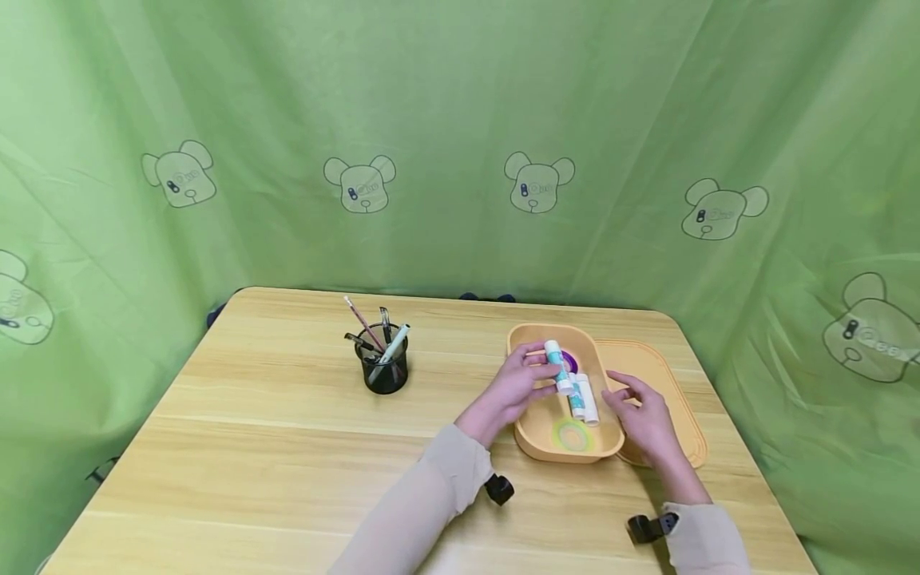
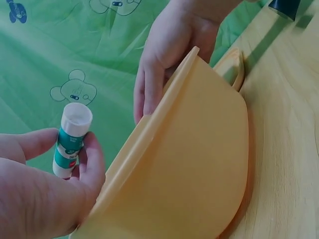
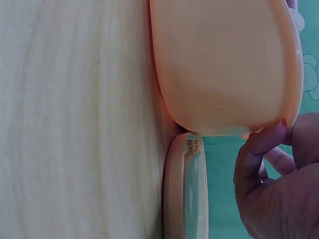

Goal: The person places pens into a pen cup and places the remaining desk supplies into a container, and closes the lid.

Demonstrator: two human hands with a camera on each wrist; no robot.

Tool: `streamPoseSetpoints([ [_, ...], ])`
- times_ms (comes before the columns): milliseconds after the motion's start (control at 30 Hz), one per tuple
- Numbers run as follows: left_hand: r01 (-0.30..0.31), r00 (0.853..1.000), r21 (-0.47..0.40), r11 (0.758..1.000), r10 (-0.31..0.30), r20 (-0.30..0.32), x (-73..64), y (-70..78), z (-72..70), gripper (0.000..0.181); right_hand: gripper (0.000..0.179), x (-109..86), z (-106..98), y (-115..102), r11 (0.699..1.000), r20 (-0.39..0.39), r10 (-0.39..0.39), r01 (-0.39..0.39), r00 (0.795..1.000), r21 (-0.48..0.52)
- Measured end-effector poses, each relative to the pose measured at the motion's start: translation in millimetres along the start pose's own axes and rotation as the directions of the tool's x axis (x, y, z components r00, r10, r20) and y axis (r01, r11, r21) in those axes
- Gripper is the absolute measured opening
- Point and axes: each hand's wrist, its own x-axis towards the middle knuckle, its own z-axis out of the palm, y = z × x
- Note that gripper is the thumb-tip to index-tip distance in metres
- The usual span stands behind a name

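Note:
My left hand (image 1: 519, 383) grips a white-and-teal glue stick (image 1: 558, 367) over the orange plastic box (image 1: 533, 443). In the left wrist view the glue stick (image 2: 72, 142) stands nearly upright between thumb and fingers, white cap up. Across the box, my right hand (image 1: 644, 411) holds the right-hand rim; the right wrist view has a bent digit against the outer wall, right at the rim. Inside lie another teal-labelled glue stick (image 1: 577, 399), a plain white stick (image 1: 590, 403), a purple ring-shaped roll (image 1: 569, 362) and a yellow-green ring-shaped roll (image 1: 573, 437).
An orange lid (image 1: 664, 391) lies flat on the wooden table (image 1: 287, 447), right beside the box. Toward the back left stands a black mesh pen cup (image 1: 386, 375) with several pens and a pencil. Green curtain (image 1: 446, 96) surrounds the table's far side and both flanks.

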Motion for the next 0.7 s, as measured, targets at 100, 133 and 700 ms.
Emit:
streamPoseSetpoints([
  [100, -0.002, 0.999, 0.033, 0.999, 0.003, -0.034, -0.3, -3.8, 7.9, 0.053, 0.051, -0.7, 0, 0, 1.0, 0.0, 0.006, -0.006, 1.0, -0.003],
  [133, -0.004, 0.999, 0.04, 0.999, 0.006, -0.049, -0.4, -5.2, 11.1, 0.053, 0.051, -0.9, 0, 1, 1.0, 0.0, 0.007, -0.007, 1.0, -0.004],
  [700, -0.019, 0.957, 0.101, 0.995, 0.047, -0.286, 11.8, -32.6, 35.6, 0.057, 0.05, -0.6, 0, -2, 1.0, -0.001, 0.011, -0.011, 1.0, 0.017],
])
